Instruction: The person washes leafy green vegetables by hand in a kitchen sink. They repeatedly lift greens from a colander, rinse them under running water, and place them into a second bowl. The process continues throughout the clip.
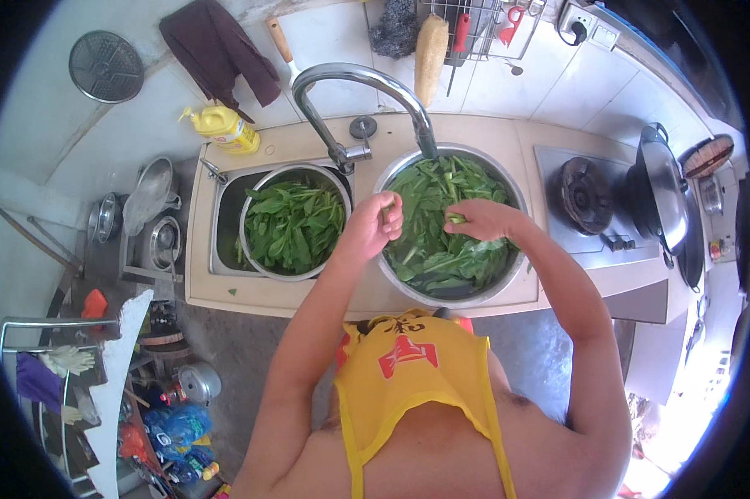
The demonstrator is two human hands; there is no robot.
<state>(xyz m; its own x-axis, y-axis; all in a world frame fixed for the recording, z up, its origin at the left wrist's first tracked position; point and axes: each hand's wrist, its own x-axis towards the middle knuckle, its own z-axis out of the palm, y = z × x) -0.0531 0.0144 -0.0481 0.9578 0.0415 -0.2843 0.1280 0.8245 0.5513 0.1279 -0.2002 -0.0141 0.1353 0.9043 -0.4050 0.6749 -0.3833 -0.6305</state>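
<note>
A large metal basin (524, 206) stands on the counter, filled with water and leafy greens (437, 268). Above its left rim my left hand (372, 226) is curled closed, with a bit of green stem showing between the fingers. My right hand (488, 219) pinches a short green stem (456, 218) over the middle of the greens. To the left, a second metal basin (244, 215) rests in the sink (227, 246) and holds a heap of leafy greens (297, 227). The chrome faucet (422, 118) arches over to the large basin's back edge.
A gas stove (556, 243) with a burner (586, 194) is on the right, near a lidded wok (665, 187). A yellow pump bottle (225, 128) stands behind the sink. A wire rack (475, 28) with utensils hangs on the wall. Pots and bags crowd the lower left.
</note>
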